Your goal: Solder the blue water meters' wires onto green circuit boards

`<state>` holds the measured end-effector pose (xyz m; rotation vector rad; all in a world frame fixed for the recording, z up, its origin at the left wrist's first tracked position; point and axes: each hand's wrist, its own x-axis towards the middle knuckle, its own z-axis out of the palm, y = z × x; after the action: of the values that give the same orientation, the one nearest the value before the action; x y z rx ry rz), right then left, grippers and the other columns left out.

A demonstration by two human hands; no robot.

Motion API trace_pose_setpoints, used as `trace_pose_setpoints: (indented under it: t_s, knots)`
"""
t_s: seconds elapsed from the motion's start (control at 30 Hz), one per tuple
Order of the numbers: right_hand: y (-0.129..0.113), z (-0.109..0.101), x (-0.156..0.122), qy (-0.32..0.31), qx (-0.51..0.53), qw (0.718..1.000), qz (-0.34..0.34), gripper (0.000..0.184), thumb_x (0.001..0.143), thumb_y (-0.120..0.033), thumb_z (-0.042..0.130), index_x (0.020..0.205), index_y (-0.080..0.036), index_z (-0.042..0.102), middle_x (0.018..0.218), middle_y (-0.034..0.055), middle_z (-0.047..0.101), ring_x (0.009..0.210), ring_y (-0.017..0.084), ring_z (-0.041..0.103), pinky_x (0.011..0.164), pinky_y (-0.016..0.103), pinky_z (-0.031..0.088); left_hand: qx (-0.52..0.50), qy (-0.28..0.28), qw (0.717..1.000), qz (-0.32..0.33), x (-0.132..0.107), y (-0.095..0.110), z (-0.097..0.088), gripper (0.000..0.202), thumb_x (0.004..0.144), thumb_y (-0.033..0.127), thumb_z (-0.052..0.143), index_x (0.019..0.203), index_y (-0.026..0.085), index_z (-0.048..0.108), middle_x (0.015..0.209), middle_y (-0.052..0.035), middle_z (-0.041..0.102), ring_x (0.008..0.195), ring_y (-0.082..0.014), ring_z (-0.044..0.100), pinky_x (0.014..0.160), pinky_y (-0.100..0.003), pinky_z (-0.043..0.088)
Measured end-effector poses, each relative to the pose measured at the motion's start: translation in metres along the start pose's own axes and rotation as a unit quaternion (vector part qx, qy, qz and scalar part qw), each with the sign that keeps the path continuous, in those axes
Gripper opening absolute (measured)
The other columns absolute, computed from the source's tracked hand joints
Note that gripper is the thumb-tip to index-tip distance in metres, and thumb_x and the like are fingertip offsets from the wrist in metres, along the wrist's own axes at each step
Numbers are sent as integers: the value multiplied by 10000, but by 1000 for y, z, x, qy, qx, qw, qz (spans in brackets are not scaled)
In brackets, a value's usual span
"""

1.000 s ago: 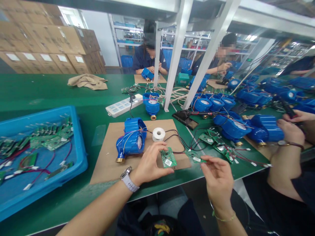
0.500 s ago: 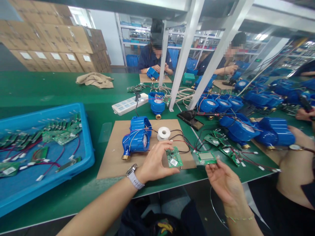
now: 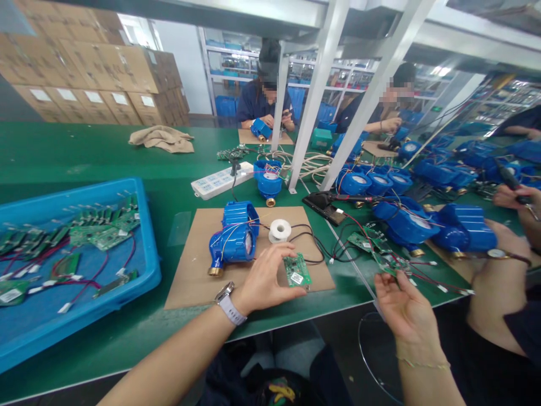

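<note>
My left hand (image 3: 268,277) grips a small green circuit board (image 3: 298,269) with a white label, thumb below and fingers above, over the cardboard sheet. Beyond that hand, a blue water meter (image 3: 234,237) with thin wires lies on the cardboard beside a white solder spool (image 3: 280,230). My right hand (image 3: 403,301) is at the near edge of a pile of green circuit boards (image 3: 367,239) with red leads. Its fingertips pinch the edge of a circuit board there, mostly hidden by the fingers and the pile.
A blue tray (image 3: 150,254) of wired boards stands at left. Behind the cardboard (image 3: 190,282) are a power strip (image 3: 222,179), another meter (image 3: 269,180) and a soldering iron stand (image 3: 323,207). Metal posts (image 3: 315,96) rise mid-table. A co-worker's arm (image 3: 502,259) is close at right.
My right hand has moved right with the circuit board with a display, away from my left hand and to the pile. My left hand keeps its board in nearly the same place.
</note>
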<state>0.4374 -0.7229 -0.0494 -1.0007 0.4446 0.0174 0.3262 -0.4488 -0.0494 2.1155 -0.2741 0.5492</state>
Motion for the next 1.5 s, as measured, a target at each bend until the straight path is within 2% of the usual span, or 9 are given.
trace_pose_setpoints:
  t_s: [0.23, 0.4, 0.63, 0.87, 1.03, 1.13, 1.23, 1.37, 1.5]
  knots:
    - [-13, -9, 16, 28, -76, 990, -116, 225, 638, -150, 706, 795, -202, 554, 682, -63, 585, 569, 96, 600, 522, 218, 531, 1, -2, 1000, -4, -1, -1, 0, 611, 646, 390, 809, 1126, 216, 472, 1262, -123, 533, 1188, -279, 507, 994, -454, 410]
    - [-41, -9, 35, -5, -191, 975, -114, 70, 812, -182, 636, 839, -150, 580, 671, -57, 546, 473, 41, 461, 420, 154, 406, -3, -7, 1000, -1, -1, -1, 0, 597, 663, 388, 794, 1136, 213, 473, 1270, -125, 528, 1200, -277, 501, 1004, -456, 405]
    - [-58, 16, 59, -38, -398, 914, -65, 195, 907, -326, 559, 1023, -172, 588, 992, 34, 608, 811, 118, 600, 689, 271, 531, -14, -8, 1000, -1, -1, -2, 1, 600, 660, 385, 796, 1135, 203, 478, 1273, -121, 524, 1208, -267, 494, 1020, -453, 400]
    - [-47, 34, 35, -14, -416, 869, -269, 227, 874, -289, 596, 1092, -224, 588, 866, 13, 608, 732, 105, 573, 712, 265, 502, -53, 3, 998, -16, 0, -2, 0, 693, 637, 384, 819, 1201, 205, 458, 1330, -124, 480, 1265, -272, 435, 1080, -468, 341]
    - [-18, 62, -22, -238, -422, 818, -310, 298, 629, -263, 779, 917, -274, 706, 1021, 11, 664, 1008, 214, 587, 1006, 361, 415, -128, 15, 989, -75, 2, 0, -2, 847, 611, 341, 838, 1312, 209, 382, 1344, -140, 453, 1168, -279, 515, 1031, -473, 399]
    - [-4, 90, -44, -462, -457, 714, -262, 370, 647, -248, 748, 1010, -303, 701, 1128, 21, 651, 1125, 255, 540, 1044, 430, 375, -195, 25, 973, -119, 4, 0, -2, 876, 637, 326, 820, 1354, 230, 326, 1365, -143, 423, 1084, -250, 572, 947, -426, 470]
    - [6, 118, -48, -554, -455, 658, -230, 164, 718, -261, 698, 873, -301, 735, 1022, 27, 683, 1029, 243, 580, 965, 411, 425, -261, 34, 953, -151, 7, -3, -2, 875, 655, 310, 804, 1365, 250, 298, 1359, -141, 417, 1061, -235, 592, 895, -387, 494]
    - [14, 144, -34, -560, -430, 681, -193, 24, 715, -271, 706, 710, -253, 723, 805, 19, 690, 811, 197, 612, 785, 323, 480, -316, 45, 928, -190, 11, -10, -4, 835, 678, 286, 781, 1364, 260, 306, 1349, -151, 417, 970, -197, 627, 783, -321, 518]
    - [23, 157, -11, -504, -375, 766, -138, 147, 675, -320, 751, 702, -198, 672, 628, -13, 621, 569, 112, 543, 544, 216, 432, -320, 48, 921, -218, 12, -13, -4, 805, 697, 279, 757, 1370, 253, 315, 1331, -147, 445, 927, -174, 620, 756, -299, 509]
